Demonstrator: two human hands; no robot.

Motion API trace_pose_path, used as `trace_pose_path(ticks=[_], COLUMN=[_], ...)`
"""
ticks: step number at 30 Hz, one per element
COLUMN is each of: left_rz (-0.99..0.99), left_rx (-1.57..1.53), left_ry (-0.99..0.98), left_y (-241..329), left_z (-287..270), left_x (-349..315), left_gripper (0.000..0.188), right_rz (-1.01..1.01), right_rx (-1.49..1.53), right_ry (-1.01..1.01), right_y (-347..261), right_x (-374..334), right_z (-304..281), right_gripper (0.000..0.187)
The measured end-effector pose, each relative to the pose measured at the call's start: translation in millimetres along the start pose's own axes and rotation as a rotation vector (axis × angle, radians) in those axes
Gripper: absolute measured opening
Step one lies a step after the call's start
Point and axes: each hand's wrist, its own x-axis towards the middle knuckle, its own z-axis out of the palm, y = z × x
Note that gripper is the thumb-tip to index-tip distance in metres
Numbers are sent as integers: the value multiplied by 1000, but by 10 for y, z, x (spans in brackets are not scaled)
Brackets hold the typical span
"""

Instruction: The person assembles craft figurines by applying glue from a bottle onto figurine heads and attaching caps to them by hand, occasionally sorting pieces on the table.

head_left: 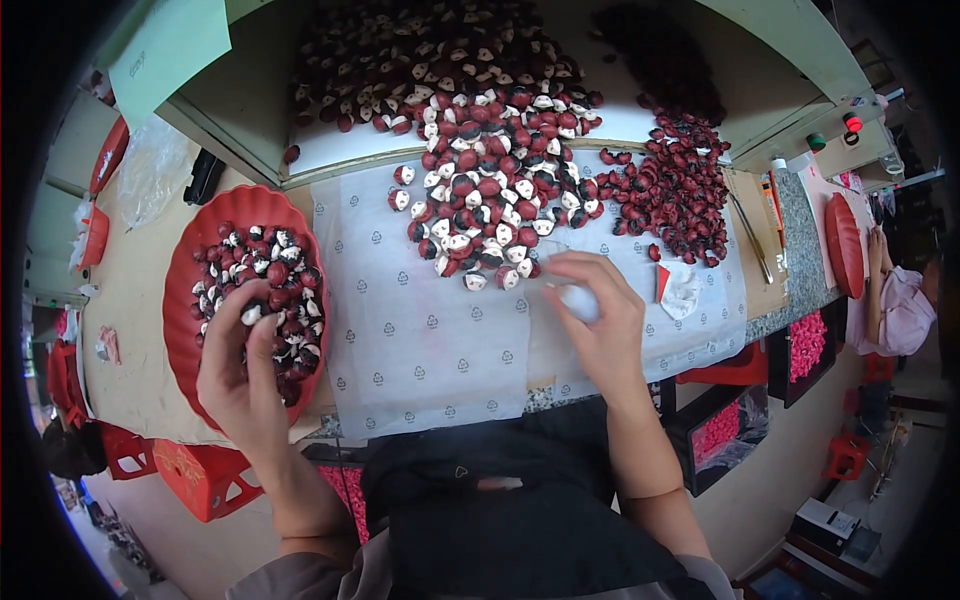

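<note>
My left hand (240, 365) is over a red scalloped basin (180, 290). Thumb and forefinger close around a small round piece (251, 315) with a white side. The basin holds many similar red, white and black pieces (285, 270). My right hand (605, 325) hovers over the paper-covered bench, just in front of a big heap of these pieces (480, 190). Its thumb and forefinger are apart. A white rounded patch (580, 302) shows between them; whether it is held or worn cannot be made out.
Dark red shell-like pieces (680, 190) lie heaped at the right, by a crumpled white scrap (680, 290). Tweezers (752, 240) rest beyond. The heaps spill from an open box-like cabinet (760, 110). Trays of pink pieces (715, 435) sit below the bench edge. Another person (895, 310) sits far right.
</note>
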Motion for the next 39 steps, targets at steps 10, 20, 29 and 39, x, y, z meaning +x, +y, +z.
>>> trace_pose_path(ticks=[10, 20, 29, 39], left_rz=[-220, -835, -730, -874], left_rx=[-360, -1189, -1122, -1358], left_ry=[-457, -616, -647, -716], left_y=[143, 154, 95, 87], left_z=[614, 1243, 1247, 1246], left_x=[-274, -479, -329, -347], left_gripper=[32, 32, 32, 33], right_rz=[-15, -33, 70, 8], right_rx=[60, -54, 402, 678], right_ry=[97, 48, 138, 570], right_y=[-131, -340, -242, -327], right_x=[-82, -381, -482, -527], right_z=[37, -213, -538, -517], right_gripper=[26, 34, 34, 41])
